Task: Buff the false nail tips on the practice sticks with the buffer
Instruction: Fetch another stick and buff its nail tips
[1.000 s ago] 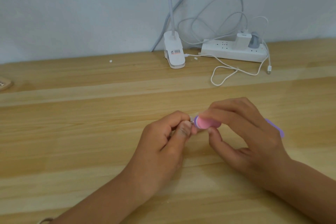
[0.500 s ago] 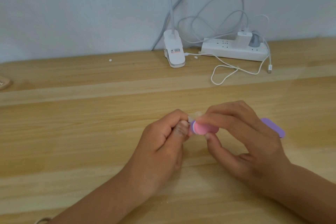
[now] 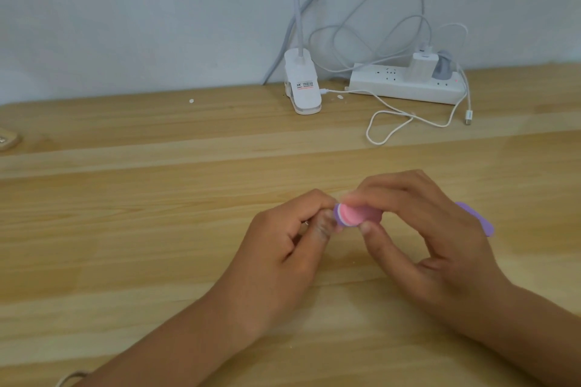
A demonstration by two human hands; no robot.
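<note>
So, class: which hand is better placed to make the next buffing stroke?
Right. The right hand grips the buffer, its pink end at the left hand, which pinches a mostly hidden practice stick.

No text can be read here. The only printed thing is a small white sticker [image 3: 305,85] on the top side of the white lamp clamp [image 3: 302,97], which stands at the far edge of the desk [image 3: 157,166], near its middle. The sticker carries some rows of dark print, perhaps a barcode, and one orange-red line under them. All of this is too small and blurred to make out any letter or number.
</note>
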